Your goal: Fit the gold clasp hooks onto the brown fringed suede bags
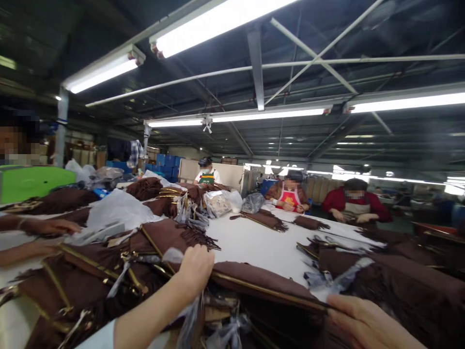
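Note:
A dark brown fabric bag (261, 277) with a gold zipper along its edge stretches between my two hands in the head view. My left hand (197, 266) is closed around its left end. At its right corner, my right hand (358, 315) grips the edge between thumb and fingers. Beneath the bag's edge hang clear plastic wrapping (230, 332) and dark, shadowed cloth. Left of my left hand lies a heap of similar brown bags (87, 276) with gold zippers and metal fittings, some fringed.
A white table (250, 242) runs ahead, with more brown fringed bags (261, 218) and a pile of brown goods at right (410, 281). Plastic bags (119, 208) lie at left, near another person's hands (47, 228). Several co-workers (288, 196) are across the table. Tube lights (225, 22) hang overhead.

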Tool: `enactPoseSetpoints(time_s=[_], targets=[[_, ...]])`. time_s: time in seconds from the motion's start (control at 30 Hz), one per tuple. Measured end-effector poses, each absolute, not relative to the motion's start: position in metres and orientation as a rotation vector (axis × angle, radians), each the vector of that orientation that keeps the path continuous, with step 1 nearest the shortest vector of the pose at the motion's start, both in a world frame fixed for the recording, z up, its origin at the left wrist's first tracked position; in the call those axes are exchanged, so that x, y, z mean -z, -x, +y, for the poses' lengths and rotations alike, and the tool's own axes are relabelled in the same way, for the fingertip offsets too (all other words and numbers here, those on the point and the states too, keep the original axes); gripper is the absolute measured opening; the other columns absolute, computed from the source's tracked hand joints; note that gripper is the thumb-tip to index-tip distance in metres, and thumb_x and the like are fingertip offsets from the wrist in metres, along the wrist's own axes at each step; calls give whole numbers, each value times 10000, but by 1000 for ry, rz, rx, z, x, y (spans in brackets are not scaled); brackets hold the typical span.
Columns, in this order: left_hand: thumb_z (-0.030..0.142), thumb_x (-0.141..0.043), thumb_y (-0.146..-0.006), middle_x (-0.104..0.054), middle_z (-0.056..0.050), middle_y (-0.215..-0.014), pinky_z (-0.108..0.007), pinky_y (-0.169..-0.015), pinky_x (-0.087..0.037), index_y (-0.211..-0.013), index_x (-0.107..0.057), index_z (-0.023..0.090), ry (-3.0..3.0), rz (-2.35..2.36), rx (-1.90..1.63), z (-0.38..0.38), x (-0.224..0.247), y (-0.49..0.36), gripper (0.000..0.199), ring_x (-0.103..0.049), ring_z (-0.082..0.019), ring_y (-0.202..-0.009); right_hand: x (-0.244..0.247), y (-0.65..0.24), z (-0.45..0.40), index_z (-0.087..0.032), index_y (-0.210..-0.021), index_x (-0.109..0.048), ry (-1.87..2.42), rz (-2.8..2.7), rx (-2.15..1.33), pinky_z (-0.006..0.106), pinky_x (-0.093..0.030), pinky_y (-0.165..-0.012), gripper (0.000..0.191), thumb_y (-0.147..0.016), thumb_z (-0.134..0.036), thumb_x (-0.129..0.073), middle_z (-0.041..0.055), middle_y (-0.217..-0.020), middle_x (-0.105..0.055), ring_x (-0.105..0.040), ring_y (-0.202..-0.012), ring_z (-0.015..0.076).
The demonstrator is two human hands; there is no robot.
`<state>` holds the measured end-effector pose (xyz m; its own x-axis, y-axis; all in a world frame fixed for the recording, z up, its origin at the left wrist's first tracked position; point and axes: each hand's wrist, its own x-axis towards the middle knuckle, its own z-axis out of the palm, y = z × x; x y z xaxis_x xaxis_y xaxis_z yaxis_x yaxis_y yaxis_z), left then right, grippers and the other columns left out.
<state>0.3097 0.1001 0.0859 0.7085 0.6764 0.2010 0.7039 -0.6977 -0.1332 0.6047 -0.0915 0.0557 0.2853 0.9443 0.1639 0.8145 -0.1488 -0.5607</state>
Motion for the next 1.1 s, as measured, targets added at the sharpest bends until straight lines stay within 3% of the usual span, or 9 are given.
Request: enactPoseSetpoints(time_s=[0.1,0.27,0.53,0.67,0.77,0.87,0.93,1.0,1.1], targets=[[190,-658,-776,-590,-172,-1275,-489,-969,-452,-1247,-558,148,2757,-860,296,101,-59,-324,484,-552,-339,-1165,-80,-591,-84,-232,-681,-548,1996,-1647,-336,254,-382,-498,305,-863,-427,-401,-7,-526,-577,-567,-514,175],[73,-508,-873,-703,-91,-947,-299,-726,-506,-966,-659,170,2733,-724,357,128,-59,-359,202,-642,-226,-908,-97,-592,-73,-240,-694,-488,2009,-1558,-280,277,-447,-589,342,-865,-503,-352,-4,-614,-584,-605,-580,182],[112,-381,-946,-640,-182,-1044,-400,-808,-469,-1023,-643,129,2348,-972,647,224,-155,-284,274,-556,-318,-1054,-67,-590,-84,-232,-877,-591,2149,-1695,-210,305,-455,-637,372,-932,-457,-300,13,-693,-619,-635,-656,209],[68,-404,-899,-642,-223,-998,-456,-801,-473,-933,-670,91,2317,-1093,553,250,-133,-229,270,-589,-357,-999,-44,-556,-75,-242,-898,-614,2009,-1963,-8,298,-443,-721,290,-974,-270,-335,27,-861,-669,-665,-823,206],[-24,-457,-796,-675,-211,-890,-442,-740,-509,-860,-698,75,2403,-1152,436,246,-91,-218,269,-650,-338,-875,-25,-516,-54,-244,-910,-610,1830,-2227,194,260,-418,-620,223,-927,-112,-431,4,-925,-675,-681,-761,172],[-43,-462,-782,-674,-180,-1161,-426,-893,-511,-1118,-687,128,2548,-1023,407,215,-55,-243,439,-637,-290,-1066,-3,-478,-28,-217,-976,-589,1620,-2455,398,270,-391,-528,189,-841,-85,-586,12,-958,-698,-679,-716,196],[5,-462,-839,-605,-82,-1350,-328,-1035,-448,-1271,-623,230,2707,-808,418,187,-39,-273,513,-565,-194,-1222,10,-464,-13,-184,-971,-591,1611,-2462,444,283,-380,-507,202,-824,-46,-579,50,-901,-697,-665,-682,227],[53,-476,-863,-541,-45,-1436,-278,-1091,-398,-1308,-602,261,2975,-480,458,160,-29,-307,507,-506,-154,-1299,18,-461,-4,-163,-923,-597,1651,-2399,420,295,-406,-537,210,-824,0,-511,93,-874,-685,-656,-686,252],[71,-554,-805,-526,-80,-1452,-325,-1120,-377,-1283,-621,226,3297,68,408,136,-19,-347,507,-494,-198,-1320,17,-476,-3,-176,-874,-596,1636,-2297,254,317,-471,-614,218,-816,-10,-468,112,-945,-682,-666,-777,271]])
